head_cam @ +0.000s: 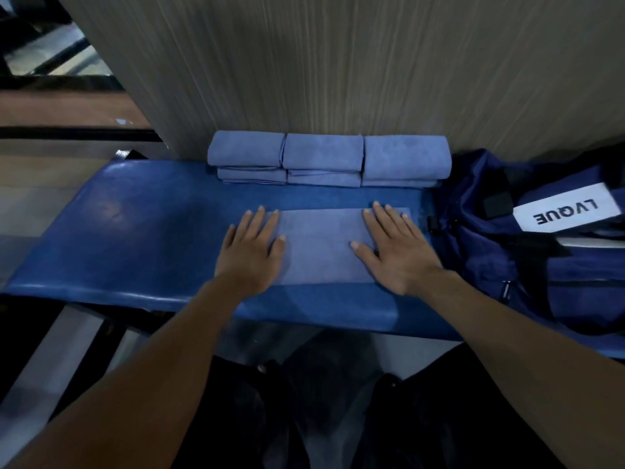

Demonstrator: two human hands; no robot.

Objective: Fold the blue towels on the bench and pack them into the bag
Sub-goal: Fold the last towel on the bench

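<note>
A light blue towel [323, 247] lies flat on the blue padded bench [135, 238], folded into a wide rectangle. My left hand [252, 252] presses palm-down on its left end, fingers spread. Flat on the right end rests my right hand [397, 248], also with fingers apart. Neither hand grips anything. At the back of the bench, against the wall, stand three stacks of folded blue towels [323, 160] side by side. A dark blue bag [500, 252] with a white "LVQUE" label [564, 211] lies on the bench's right end.
A wood-grain wall panel [338, 62] rises right behind the towel stacks. The left half of the bench is bare padding. Dark frame bars and floor show below and to the left of the bench [67, 333]. My dark-clothed legs are at the bottom.
</note>
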